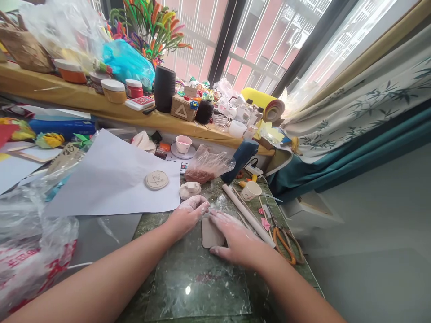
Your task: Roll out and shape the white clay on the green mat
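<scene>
A flat, grey clay slab [211, 234] with rounded corners lies on a clear sheet [202, 291] on the dark green tabletop. My right hand [234, 235], dusted white, rests along the slab's right side with fingers stretched out and thumb apart near its lower edge. Just beyond the slab's top edge, my left hand [191, 214] has its fingers curled and pressed together; what they pinch, if anything, is hidden. Both hands' fingertips nearly meet there. Behind my left hand sits a lump of pale clay [190, 190]. A round clay disc [156, 180] with an incised star lies on white paper [111, 179].
To the right are a rolling pin [247, 215], thin sticks, orange-handled scissors [284, 246] and a paper cup [251, 191]. A bag of brown material [202, 170] lies behind the clay lump. Plastic bags [30, 251] crowd the left; jars line the sill [101, 107].
</scene>
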The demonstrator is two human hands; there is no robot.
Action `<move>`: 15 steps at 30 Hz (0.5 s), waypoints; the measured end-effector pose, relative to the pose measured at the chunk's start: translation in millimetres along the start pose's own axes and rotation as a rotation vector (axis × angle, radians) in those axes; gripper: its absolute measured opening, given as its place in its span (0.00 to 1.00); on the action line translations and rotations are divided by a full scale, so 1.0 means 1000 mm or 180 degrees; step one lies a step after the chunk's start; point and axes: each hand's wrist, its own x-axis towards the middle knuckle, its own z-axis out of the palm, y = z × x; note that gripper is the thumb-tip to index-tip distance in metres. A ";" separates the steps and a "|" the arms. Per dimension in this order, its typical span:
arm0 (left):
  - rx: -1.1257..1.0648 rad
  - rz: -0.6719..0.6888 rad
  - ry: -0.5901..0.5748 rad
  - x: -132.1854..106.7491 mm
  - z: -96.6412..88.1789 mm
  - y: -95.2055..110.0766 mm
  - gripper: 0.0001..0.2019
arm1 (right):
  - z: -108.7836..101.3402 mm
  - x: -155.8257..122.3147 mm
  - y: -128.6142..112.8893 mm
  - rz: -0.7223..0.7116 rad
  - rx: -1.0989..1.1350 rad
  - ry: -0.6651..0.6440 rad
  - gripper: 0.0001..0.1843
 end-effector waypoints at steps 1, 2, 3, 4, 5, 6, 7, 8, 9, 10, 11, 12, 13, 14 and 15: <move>0.0029 -0.0005 -0.0003 -0.001 0.000 0.001 0.16 | 0.003 -0.001 0.000 -0.0026 0.0033 -0.0085 0.47; 0.0044 -0.0006 -0.0007 -0.001 0.000 0.002 0.16 | 0.005 0.000 -0.001 -0.0020 0.0057 -0.0104 0.47; 0.0045 -0.0003 -0.0011 -0.002 0.000 0.003 0.16 | 0.007 0.001 -0.003 -0.0002 0.0071 -0.0077 0.47; 0.0031 0.0000 -0.0021 -0.002 -0.001 0.003 0.16 | 0.007 0.002 -0.004 0.0003 0.0077 -0.0029 0.47; 0.0009 0.0000 -0.0031 -0.002 -0.001 0.004 0.16 | 0.006 0.005 -0.006 -0.0009 0.0076 0.0013 0.47; -0.0020 -0.0008 -0.0039 -0.002 -0.001 0.003 0.16 | 0.005 0.008 -0.007 -0.0041 0.0065 0.0029 0.48; -0.0053 -0.0024 -0.0047 -0.002 -0.001 0.003 0.16 | 0.003 0.012 -0.007 -0.0073 0.0047 0.0019 0.49; -0.0092 -0.0040 -0.0049 -0.001 -0.001 0.002 0.16 | 0.000 0.016 -0.008 -0.0089 0.0026 -0.0016 0.51; -0.0141 -0.0051 -0.0043 -0.001 -0.001 0.002 0.16 | -0.002 0.020 -0.008 -0.0081 0.0006 -0.0071 0.52; -0.0186 -0.0056 -0.0024 0.000 -0.001 0.001 0.16 | -0.004 0.024 -0.007 -0.0060 -0.0005 -0.0127 0.53; -0.0213 -0.0054 0.0003 0.000 -0.001 0.000 0.17 | -0.006 0.028 -0.007 -0.0038 -0.0006 -0.0176 0.54; -0.0216 -0.0044 0.0037 0.001 -0.001 0.000 0.17 | -0.008 0.032 -0.007 -0.0024 -0.0004 -0.0215 0.55; -0.0190 -0.0028 0.0067 0.001 -0.001 0.000 0.17 | -0.009 0.035 -0.007 -0.0023 -0.0009 -0.0243 0.55; -0.0139 -0.0015 0.0094 0.001 -0.001 0.001 0.17 | -0.010 0.038 -0.007 -0.0042 -0.0029 -0.0270 0.54; -0.0071 -0.0006 0.0115 0.001 -0.001 0.001 0.17 | -0.011 0.040 -0.008 -0.0061 -0.0063 -0.0295 0.54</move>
